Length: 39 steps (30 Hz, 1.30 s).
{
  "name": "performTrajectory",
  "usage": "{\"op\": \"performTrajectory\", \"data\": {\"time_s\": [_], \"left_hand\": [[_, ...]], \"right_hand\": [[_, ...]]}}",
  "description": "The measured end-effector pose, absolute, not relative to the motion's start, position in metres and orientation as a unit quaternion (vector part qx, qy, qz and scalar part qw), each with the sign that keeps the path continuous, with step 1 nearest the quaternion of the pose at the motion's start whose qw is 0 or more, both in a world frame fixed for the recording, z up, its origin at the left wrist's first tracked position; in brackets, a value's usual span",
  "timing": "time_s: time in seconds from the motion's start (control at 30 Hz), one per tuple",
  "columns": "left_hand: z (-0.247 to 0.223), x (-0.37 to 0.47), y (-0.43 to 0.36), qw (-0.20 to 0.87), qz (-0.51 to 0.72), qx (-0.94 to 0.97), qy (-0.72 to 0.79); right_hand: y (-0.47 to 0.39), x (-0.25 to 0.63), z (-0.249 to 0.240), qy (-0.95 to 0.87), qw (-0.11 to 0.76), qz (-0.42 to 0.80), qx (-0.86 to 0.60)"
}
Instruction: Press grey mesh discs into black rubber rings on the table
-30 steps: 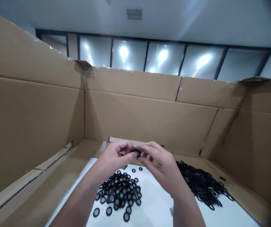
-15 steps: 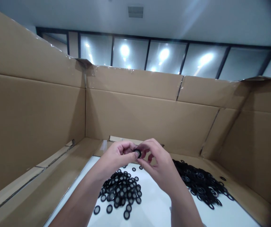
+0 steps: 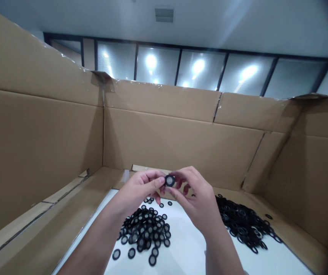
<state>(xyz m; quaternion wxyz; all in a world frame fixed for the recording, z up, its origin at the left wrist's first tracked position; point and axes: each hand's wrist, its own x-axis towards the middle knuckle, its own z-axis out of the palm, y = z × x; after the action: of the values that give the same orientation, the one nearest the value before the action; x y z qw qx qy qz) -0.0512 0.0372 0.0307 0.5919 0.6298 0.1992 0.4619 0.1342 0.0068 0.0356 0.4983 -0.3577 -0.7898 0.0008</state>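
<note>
Above the white surface, I hold a black washer with a grey disc-like centre [image 3: 170, 180], its round face turned toward me. My left hand [image 3: 145, 187] pinches it at the left edge between thumb and fingers. The fingertips and thumb of my right hand [image 3: 194, 191] close on its upper and lower right rim. Below my left hand lies a heap of similar grey-centred washers [image 3: 146, 229], with several loose ones around it. To the right of my right forearm spreads a pile of black open rings [image 3: 244, 221].
Tall cardboard walls [image 3: 164, 141] enclose the white work surface [image 3: 185, 248] at the back and both sides. A cardboard strip [image 3: 52, 206] runs along the left side. One single black ring [image 3: 268, 216] lies apart at the far right.
The washer between my fingers has turned its face toward me and moved slightly up and right. My right hand has shifted a little right, its fingers now on the washer's rim.
</note>
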Motion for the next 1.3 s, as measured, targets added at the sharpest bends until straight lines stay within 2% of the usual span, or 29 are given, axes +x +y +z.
{"op": "performTrajectory", "data": {"time_s": [0.27, 0.73, 1.13, 1.3], "left_hand": [[0.027, -0.048, 0.042, 0.515, 0.568, 0.619, 0.170], [0.031, -0.046, 0.031, 0.354, 0.621, 0.679, 0.167], [0.031, -0.052, 0.025, 0.075, 0.558, 0.782, 0.267], [0.030, -0.051, 0.025, 0.062, 0.543, 0.795, 0.262]], "right_hand": [[0.006, 0.132, 0.034, -0.763, 0.555, -0.018, -0.330], [0.006, 0.133, 0.036, -0.755, 0.582, -0.074, -0.294], [0.009, 0.131, 0.031, -0.762, 0.563, -0.124, -0.295], [0.013, 0.133, 0.030, -0.762, 0.564, -0.098, -0.304]]}}
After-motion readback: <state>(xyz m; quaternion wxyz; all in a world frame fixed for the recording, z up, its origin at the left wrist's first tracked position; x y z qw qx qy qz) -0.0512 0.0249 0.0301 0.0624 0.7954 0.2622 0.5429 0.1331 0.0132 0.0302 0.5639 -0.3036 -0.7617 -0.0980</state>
